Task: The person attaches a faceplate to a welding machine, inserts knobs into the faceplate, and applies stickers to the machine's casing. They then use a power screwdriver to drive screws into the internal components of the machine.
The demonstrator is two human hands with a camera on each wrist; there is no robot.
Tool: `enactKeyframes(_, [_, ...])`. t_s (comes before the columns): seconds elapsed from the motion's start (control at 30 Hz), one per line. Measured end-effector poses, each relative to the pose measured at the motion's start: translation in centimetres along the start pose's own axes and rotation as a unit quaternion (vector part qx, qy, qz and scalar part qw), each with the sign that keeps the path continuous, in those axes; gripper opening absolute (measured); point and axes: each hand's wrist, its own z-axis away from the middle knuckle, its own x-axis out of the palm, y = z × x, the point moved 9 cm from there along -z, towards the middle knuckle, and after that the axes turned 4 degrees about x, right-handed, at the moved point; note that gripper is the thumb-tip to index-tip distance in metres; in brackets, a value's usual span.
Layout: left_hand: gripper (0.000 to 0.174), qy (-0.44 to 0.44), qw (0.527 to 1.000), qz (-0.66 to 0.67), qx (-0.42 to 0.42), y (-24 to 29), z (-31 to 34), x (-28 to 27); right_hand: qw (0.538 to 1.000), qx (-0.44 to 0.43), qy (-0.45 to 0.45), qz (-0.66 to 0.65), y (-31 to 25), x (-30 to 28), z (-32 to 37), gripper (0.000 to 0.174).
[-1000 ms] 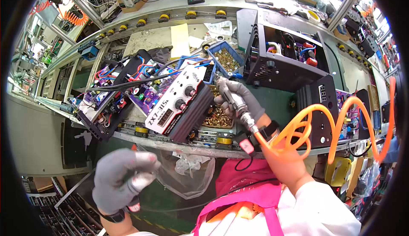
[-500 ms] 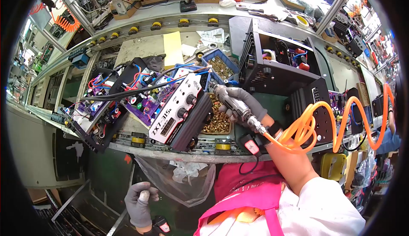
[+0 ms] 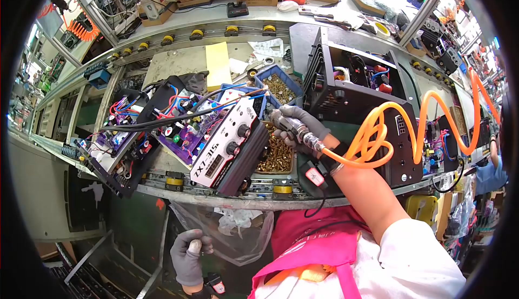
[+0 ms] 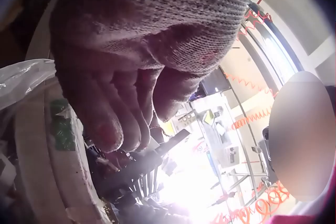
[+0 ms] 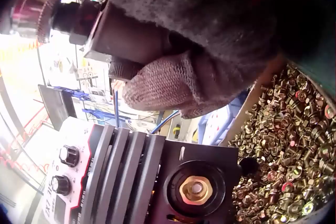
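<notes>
1. Air tool (image 3: 296,129) is in the right hand (image 3: 312,122). Gloved fingers curl round its metal body; gap only as wide as the tool. Nose sticks out past the fingers, up and left in head view. Can't tell if the nose touches anything.
2. Grip looks chosen so the nose stays free and the hose (image 3: 357,165) runs off the back end, over the wrist side, out of the fingers' way. My guess, not seen.
3. Right wrist view: one fingertip (image 5: 155,86) lies by a small dark knob (image 5: 124,70) under the body. Touch or pressure: can't tell.
4. Screws (image 3: 278,156) sit loose in a tray, just below the right fingers, probably kept close for easy reach.
5. Unit (image 3: 227,143) is left of those fingers, slanted, knobbed white panel facing up. Nut (image 5: 196,189) shows on its black end face. Cables (image 3: 157,122) run across the purple board (image 3: 181,131) behind it.
6. Blue bin (image 3: 297,89) is just beyond the right fingertips. Open black case (image 3: 330,96) stands beyond and right of them.
7. Left hand (image 3: 187,258) is down near the bag (image 3: 254,245), well apart from the tool. Its fingers are loosely bent, side by side, thumb apart, pinching nothing.
</notes>
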Motion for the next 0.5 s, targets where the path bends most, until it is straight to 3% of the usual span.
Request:
enactKeyframes(0.3, [0.032,0.009,0.999,0.027,-0.017,-1.4,0.5,-0.6,1.0,0.016,0.011,-0.004,-0.1,-1.4,-2.2,0.026])
enactKeyframes(0.4, [0.032,0.008,0.999,0.032,-0.014,-1.4,0.6,-0.6,0.997,0.008,0.075,0.022,-0.2,-1.4,-1.3,0.027])
enactKeyframes(0.5, [0.03,0.009,0.999,0.03,-0.005,-1.4,0.9,-0.6,1.0,-0.012,0.025,0.009,0.1,-1.4,-1.4,0.029])
